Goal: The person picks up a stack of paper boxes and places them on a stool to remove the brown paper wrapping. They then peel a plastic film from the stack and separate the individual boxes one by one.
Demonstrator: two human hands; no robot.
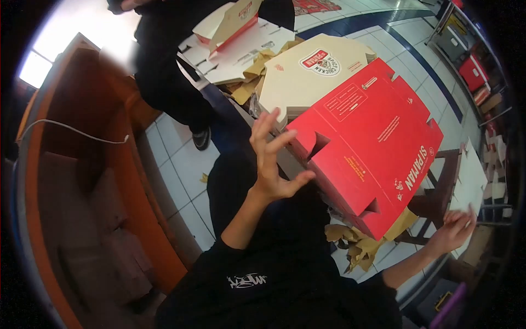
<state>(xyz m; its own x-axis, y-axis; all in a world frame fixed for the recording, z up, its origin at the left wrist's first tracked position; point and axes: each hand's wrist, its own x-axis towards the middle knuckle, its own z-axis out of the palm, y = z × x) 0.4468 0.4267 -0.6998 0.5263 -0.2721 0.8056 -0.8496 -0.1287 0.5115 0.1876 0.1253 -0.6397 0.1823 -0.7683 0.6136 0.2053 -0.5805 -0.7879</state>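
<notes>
My left hand (271, 164) is raised with its fingers spread, holding nothing, beside the left corner of a stack of flat red cardboard box blanks (378, 131). Slots are cut along the edges of the red blanks, and the top one has white print. Far to the right, my right hand (456, 229) has its fingers closed on the lower edge of a white cardboard sheet (470, 178). Beyond the red stack lie cream cardboard blanks (307, 77) with a chicken logo. A partly folded box (233, 30) rests farther back on white blanks (246, 55).
A person in dark clothes (170, 71) stands at the upper left. An orange wooden cabinet (148, 203), with a white cable (82, 133) across it, is on the left. Torn brown paper (372, 247) hangs below the red stack. Shelves with a red container (472, 73) stand far right.
</notes>
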